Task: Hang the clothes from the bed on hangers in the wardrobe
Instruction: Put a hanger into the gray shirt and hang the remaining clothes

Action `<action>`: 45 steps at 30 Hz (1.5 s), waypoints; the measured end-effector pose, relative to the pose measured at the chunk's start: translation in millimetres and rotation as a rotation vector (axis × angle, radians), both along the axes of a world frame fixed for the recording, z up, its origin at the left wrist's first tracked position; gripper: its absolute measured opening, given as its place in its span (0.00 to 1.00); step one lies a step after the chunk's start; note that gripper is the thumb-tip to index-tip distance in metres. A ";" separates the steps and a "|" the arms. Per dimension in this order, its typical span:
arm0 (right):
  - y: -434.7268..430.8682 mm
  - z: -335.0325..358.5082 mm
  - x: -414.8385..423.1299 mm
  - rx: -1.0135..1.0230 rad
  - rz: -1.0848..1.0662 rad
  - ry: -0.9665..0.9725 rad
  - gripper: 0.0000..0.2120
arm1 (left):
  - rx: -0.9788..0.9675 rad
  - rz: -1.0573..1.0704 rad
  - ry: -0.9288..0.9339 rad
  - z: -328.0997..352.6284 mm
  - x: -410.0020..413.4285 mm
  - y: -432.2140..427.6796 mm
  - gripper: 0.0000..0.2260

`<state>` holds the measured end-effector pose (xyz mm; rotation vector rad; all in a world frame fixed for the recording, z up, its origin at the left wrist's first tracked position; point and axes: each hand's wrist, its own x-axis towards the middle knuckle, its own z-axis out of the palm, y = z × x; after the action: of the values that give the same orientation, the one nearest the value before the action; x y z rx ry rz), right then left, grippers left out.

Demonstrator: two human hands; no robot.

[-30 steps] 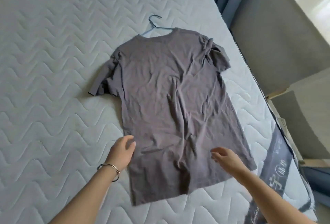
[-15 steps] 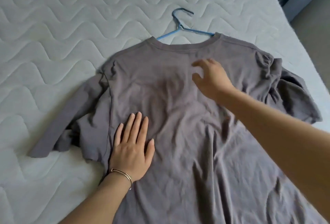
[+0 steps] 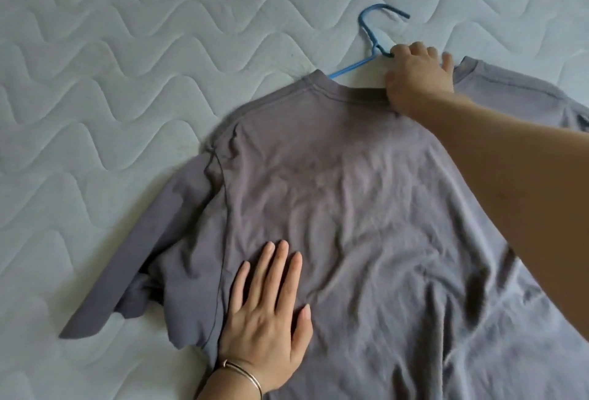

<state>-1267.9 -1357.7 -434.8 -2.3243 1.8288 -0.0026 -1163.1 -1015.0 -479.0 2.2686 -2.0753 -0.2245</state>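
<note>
A grey T-shirt (image 3: 366, 208) lies spread flat on the quilted mattress (image 3: 127, 64), collar at the far side. A blue wire hanger (image 3: 369, 31) sticks out of the collar, its hook on the mattress and its arms mostly hidden inside the shirt. My right hand (image 3: 417, 76) is at the collar, fingers closed around the hanger's neck. My left hand (image 3: 267, 313) lies flat on the shirt's lower left part, fingers spread, pressing the cloth down. The left sleeve (image 3: 137, 256) is crumpled outward.
The pale quilted mattress stretches around the shirt to the left and far side. A thin metal bangle (image 3: 242, 374) sits on my left wrist. No wardrobe is in view.
My right hand has moved from the shirt's upper chest up to the collar and closed on the hanger's neck. The view has drawn closer. My left hand stays flat on the shirt.
</note>
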 end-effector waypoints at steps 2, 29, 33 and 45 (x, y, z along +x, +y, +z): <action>12.4 3.8 -4.1 -0.037 0.072 0.006 0.19 | -0.002 0.004 -0.007 2.4 0.8 -0.8 0.29; 344.3 275.1 -90.6 0.250 -0.071 -0.769 0.09 | -0.085 0.165 0.689 210.9 -47.8 71.4 0.20; 379.3 349.2 -83.4 0.223 -0.105 -0.894 0.11 | -0.264 0.204 0.950 304.1 -69.8 105.1 0.20; 542.7 577.4 -48.2 0.649 -0.140 -1.448 0.18 | -0.224 -0.075 0.990 553.4 -72.5 274.7 0.14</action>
<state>-1316.1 -815.0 142.6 -1.0746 0.9391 -0.7502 -1235.7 -740.4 74.4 1.4543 -1.5229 -0.8544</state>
